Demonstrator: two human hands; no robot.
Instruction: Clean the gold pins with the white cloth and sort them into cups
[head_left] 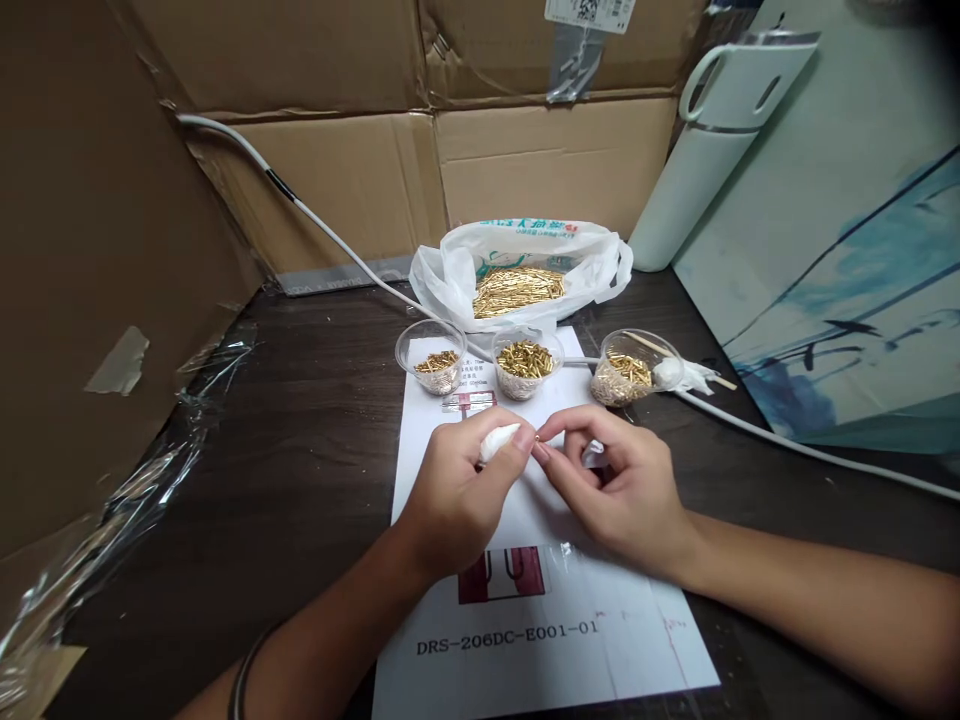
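My left hand [457, 490] is closed, with a white-wrapped finger [496, 442] and its thumb pinching a tiny gold pin [535, 437]. My right hand [611, 485] meets it fingertip to fingertip, also pinched at that pin. Both hover over a white printed sheet [540, 610] on the dark table. Just beyond the hands stand three clear cups of gold pins: the left cup [431, 357], the middle cup [526, 362] and the right cup [630, 367].
A white plastic bag [521, 270] holding a heap of gold pins lies behind the cups. A white cable [315, 215] runs across the table. A white flask [712, 140] stands at the back right, cardboard boxes [360, 170] behind and left. A wrapped stick [686, 372] rests on the right cup.
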